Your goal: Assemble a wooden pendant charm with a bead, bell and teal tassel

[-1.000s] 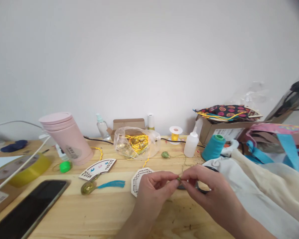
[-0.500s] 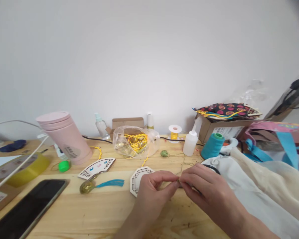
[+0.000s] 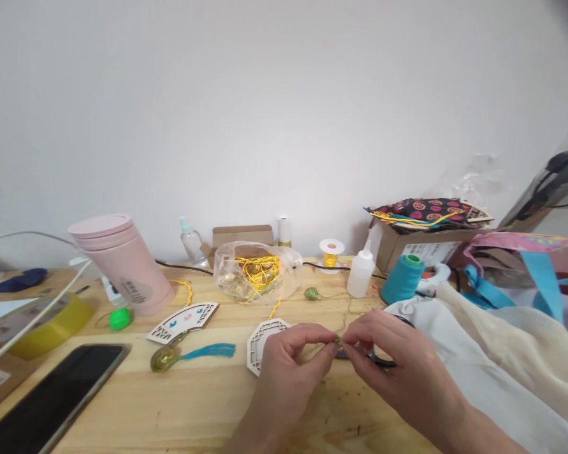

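Both hands meet above the wooden table [image 3: 180,403]. My left hand [image 3: 291,362] pinches a small greenish bead [image 3: 337,340] between thumb and forefinger. My right hand [image 3: 390,362] pinches the same spot from the right, fingertips touching the left ones. A thin olive thread [image 3: 348,312] runs up from the pinch to a small green thread ball [image 3: 313,294]. A white octagonal lattice ornament [image 3: 261,340] lies just left of my left hand, tied to a yellow cord. Black scissors [image 3: 381,360] lie partly hidden under my right hand.
A pink tumbler [image 3: 123,261], green cap [image 3: 120,318], fan-shaped ornament [image 3: 182,320], teal tassel [image 3: 196,353], phone [image 3: 52,400] and yellow tape roll [image 3: 42,321] sit left. Behind are a bag of yellow cord [image 3: 255,271], glue bottle [image 3: 361,274] and teal spool [image 3: 404,277]. White fabric [image 3: 492,359] covers the right.
The hands stay pinched together at the same spot; the fingers shifted slightly and the scissors handle shows again under the right hand. The camera view drifted a little.
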Available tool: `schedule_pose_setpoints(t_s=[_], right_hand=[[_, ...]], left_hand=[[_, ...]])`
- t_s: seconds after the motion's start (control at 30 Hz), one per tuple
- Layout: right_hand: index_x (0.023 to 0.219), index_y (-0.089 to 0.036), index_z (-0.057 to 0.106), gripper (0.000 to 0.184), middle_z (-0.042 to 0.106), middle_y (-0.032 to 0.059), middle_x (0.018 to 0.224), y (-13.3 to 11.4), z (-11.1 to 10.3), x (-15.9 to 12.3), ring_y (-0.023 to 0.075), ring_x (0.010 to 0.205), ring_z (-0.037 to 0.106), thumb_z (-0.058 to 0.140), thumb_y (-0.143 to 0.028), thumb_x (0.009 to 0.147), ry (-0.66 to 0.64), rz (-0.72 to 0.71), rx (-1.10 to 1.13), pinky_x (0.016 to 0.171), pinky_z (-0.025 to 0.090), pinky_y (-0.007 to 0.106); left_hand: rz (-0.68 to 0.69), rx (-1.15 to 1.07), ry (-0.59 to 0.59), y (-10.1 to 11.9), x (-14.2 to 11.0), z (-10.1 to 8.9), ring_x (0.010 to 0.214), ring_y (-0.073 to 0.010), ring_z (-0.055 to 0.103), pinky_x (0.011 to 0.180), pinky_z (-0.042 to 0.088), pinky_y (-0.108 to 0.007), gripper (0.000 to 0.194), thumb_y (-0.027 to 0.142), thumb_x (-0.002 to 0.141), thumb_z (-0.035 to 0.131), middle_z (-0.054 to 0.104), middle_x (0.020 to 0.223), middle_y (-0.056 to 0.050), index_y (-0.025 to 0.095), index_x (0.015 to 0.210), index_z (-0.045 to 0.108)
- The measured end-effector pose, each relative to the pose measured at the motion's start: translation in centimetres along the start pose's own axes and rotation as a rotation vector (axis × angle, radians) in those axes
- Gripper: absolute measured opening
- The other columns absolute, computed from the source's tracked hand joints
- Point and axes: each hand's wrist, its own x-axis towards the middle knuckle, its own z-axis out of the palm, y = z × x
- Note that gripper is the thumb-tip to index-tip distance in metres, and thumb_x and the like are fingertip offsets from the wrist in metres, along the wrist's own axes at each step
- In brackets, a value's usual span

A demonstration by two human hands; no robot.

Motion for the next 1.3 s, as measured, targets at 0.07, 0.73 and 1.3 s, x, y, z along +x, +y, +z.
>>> schedule_pose_setpoints(t_s=[0.07, 0.73, 1.3], right_hand=[[0.069, -0.015, 0.058, 0.011, 0.058, 0.0019, 0.061, 0.01, 0.12, -0.02, 0.0118, 0.057, 0.051, 0.051, -0.006, 0.070, -0.009, -0.016, 0.013, 0.051, 0.040, 0.023], [0.071, -0.016, 0.060, 0.013, 0.061, 0.0028, 0.063, -0.18, 0.66, -0.08, 0.0133, 0.058, 0.054, 0.050, -0.008, 0.072, 0.007, -0.024, -0.049, 0.052, 0.044, 0.024], [0.076, -0.020, 0.062, 0.008, 0.063, -0.0010, 0.068, 0.20, 0.10, 0.50, 0.0111, 0.060, 0.056, 0.054, -0.017, 0.074, -0.189, 0.361, 0.261, 0.055, 0.045, 0.021]], left_hand=[[0.030, 0.015, 0.002, -0.05, -0.02, -0.04, 0.070, -0.0157, 0.060, 0.067, 0.047, -0.024, 0.008, 0.014, 0.066, 0.062, 0.068, 0.072, -0.004, 0.015, 0.072, 0.067], [0.253, 0.138, 0.019, 0.23, -0.18, 0.05, 0.068, -0.0161, 0.059, 0.067, 0.047, -0.029, 0.010, 0.008, 0.068, 0.058, 0.064, 0.069, -0.004, 0.015, 0.070, 0.065], [-0.013, -0.127, 0.014, 0.46, -0.15, -0.03, 0.072, -0.0137, 0.061, 0.068, 0.048, -0.021, 0.010, 0.012, 0.064, 0.064, 0.069, 0.074, -0.001, 0.018, 0.071, 0.068]])
